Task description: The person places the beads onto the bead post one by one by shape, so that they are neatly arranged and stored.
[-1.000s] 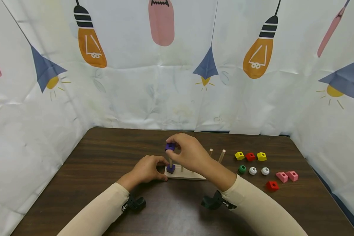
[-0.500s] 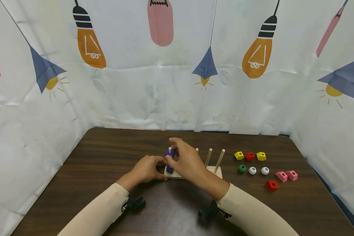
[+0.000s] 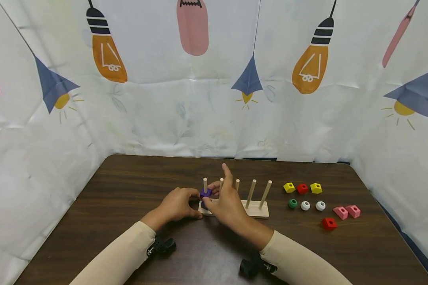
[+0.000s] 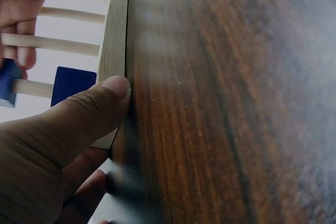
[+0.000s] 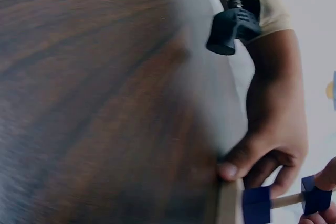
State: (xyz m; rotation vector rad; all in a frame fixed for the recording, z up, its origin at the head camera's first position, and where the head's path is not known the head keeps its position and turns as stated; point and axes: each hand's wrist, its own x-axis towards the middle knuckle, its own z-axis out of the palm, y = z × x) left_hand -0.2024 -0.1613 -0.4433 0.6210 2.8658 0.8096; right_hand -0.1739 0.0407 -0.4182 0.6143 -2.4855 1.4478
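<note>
A pale wooden board (image 3: 258, 211) with several upright pegs lies before the person. The left hand (image 3: 178, 204) grips its left end, thumb on the near edge, as the thumb (image 4: 107, 95) shows in the left wrist view. One purple block (image 5: 256, 205) sits at the foot of the leftmost peg. Higher on that peg is a second purple block (image 5: 316, 196), pinched between thumb and fingers of the right hand (image 3: 230, 206), whose index finger points up. Bare peg shows between the two blocks. The right hand covers part of the board.
Right of the board lie two yellow blocks (image 3: 289, 188) with a red one (image 3: 302, 189) between them, a green bead (image 3: 293, 204), two white beads (image 3: 305, 206), two pink blocks (image 3: 353, 211) and another red block (image 3: 329, 224). A patterned cloth hangs behind.
The right hand has lowered the upper purple block from the peg's top down along it, and its index finger has lifted. The left hand has stayed on the board's end.
</note>
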